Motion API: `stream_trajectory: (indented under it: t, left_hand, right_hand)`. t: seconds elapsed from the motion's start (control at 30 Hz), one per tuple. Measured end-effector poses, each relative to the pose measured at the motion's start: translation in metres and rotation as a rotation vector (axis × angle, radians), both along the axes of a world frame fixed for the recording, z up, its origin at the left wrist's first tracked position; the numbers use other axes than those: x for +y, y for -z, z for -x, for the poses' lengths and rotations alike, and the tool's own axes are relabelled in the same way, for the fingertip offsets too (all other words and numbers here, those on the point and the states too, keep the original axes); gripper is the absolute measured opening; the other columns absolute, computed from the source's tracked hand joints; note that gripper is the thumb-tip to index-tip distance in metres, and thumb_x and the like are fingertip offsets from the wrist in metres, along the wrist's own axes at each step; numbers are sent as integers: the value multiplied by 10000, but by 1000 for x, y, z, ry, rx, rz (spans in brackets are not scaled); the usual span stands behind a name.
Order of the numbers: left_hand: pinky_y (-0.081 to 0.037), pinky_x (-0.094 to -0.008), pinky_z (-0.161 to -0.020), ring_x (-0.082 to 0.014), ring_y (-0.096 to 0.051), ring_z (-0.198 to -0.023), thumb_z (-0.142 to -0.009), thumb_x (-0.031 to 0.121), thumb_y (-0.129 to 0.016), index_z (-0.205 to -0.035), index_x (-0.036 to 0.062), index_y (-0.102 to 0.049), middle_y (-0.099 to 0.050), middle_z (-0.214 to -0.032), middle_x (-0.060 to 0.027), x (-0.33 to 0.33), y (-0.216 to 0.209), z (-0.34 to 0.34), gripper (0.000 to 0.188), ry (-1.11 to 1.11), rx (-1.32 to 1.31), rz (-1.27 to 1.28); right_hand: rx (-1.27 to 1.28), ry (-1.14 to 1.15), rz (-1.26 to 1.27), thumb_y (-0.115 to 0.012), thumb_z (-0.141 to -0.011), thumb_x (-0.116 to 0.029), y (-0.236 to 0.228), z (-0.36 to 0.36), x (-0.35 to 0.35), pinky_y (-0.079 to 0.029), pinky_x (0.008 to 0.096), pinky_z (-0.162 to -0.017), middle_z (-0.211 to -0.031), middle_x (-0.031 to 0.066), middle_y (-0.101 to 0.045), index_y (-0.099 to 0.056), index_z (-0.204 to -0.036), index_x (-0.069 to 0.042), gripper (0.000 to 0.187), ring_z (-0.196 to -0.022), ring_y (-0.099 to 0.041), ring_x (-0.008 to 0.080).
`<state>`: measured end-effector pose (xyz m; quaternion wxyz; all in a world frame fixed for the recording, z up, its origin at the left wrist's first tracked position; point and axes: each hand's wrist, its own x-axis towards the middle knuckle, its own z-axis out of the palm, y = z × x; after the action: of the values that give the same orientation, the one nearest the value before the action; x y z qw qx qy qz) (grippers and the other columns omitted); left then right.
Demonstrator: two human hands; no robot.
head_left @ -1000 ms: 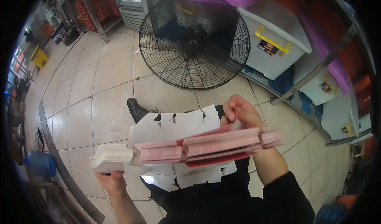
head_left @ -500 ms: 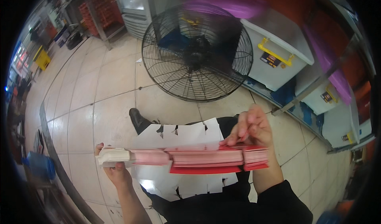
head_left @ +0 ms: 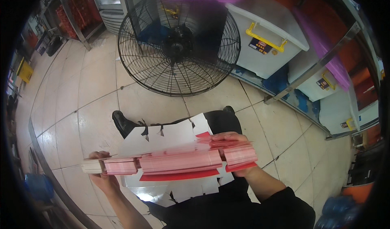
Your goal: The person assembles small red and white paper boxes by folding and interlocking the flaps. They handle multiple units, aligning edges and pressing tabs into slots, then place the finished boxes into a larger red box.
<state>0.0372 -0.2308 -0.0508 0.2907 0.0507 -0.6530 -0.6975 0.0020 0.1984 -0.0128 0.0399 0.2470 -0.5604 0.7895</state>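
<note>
Over my lap I hold a long, thick stack of die-cut red card sheets [head_left: 180, 163], its pale pink cut edges facing me and notches dividing it into sections. My left hand [head_left: 103, 180] is closed round the whitish left end, fingers behind and thumb at the front. At the other end my right hand [head_left: 232, 137] grips the stack, fingers over the top and the rest of the hand partly hidden behind it. Some top sheets near the right fingers look lifted and blurred. Under the stack, a white notched card sheet [head_left: 170, 131] lies across my thighs.
A large black floor fan [head_left: 178, 46] stands in front of me. White bins with yellow handles [head_left: 266, 38] sit on a low metal rack [head_left: 280, 93] to the right, purple plastic over them. Blue bottles [head_left: 339, 210] are at the lower right, another blue container [head_left: 38, 186] at left.
My right hand has come down from above the stack's right end, where its fingers were raised and bent, and now closes over the sheets. The view has shifted to the right.
</note>
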Motion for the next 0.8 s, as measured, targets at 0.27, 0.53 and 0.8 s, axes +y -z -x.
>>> stream_trajectory:
  t: [0.27, 0.53, 0.8]
  left_hand:
    - [-534, -404, -922, -236, -643, -993, -852, 409, -844, -1350, 64, -521, -636, -1145, -129, -12, -23, 12, 687, 172, -5, 234]
    - [-471, -460, -1081, -310, -615, -1225, -875, 423, -829, -1302, 64, -537, -632, -1168, -127, -12, -23, 8, 629, 246, -159, 108]
    - [-449, -465, -1114, -297, -580, -1318, -961, 335, -803, -1489, 6, -460, -612, -1391, -158, -30, 12, 4, 711, 273, 43, -60]
  right_hand:
    - [312, -18, 2, -884, -880, -178, 19, 23, -17, -603, 486, -968, -1278, 308, -674, -521, -1335, -7, 607, -1165, -710, 388]
    - [220, 10, -110, -935, -824, -212, 23, 29, -9, -583, 458, -1007, -1272, 281, -703, -516, -1385, -5, 730, -1181, -716, 360]
    - [138, 50, -50, -938, -792, -181, 49, 32, -24, -595, 432, -951, -1208, 216, -751, -566, -1312, 4, 666, -1072, -756, 354]
